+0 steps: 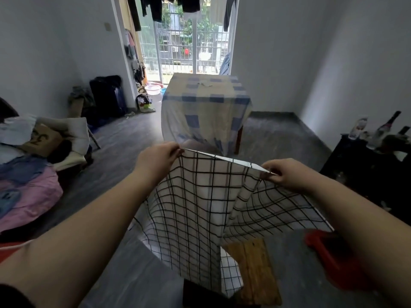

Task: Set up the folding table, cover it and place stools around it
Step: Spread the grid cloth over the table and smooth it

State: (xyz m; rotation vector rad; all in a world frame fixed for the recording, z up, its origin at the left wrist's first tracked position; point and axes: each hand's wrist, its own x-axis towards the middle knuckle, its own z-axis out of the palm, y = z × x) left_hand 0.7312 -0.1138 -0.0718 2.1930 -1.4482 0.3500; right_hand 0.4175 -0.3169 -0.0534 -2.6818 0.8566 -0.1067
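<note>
White black-grid tablecloth (200,196): top edge pinched by left hand (155,161) and right hand (287,174), hung open above the wooden folding tabletop (255,267) for spreading.

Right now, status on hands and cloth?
Left hand, right hand pinching checked cloth top edge. Cloth hangs over wooden table, not spread. Red stool right.

daylight from balcony door (186,41) | room dim | edges warped, soft

A cloth (200,210) hangs between both hands, over a wooden table (255,270), with a covered table (206,107) behind.
</note>
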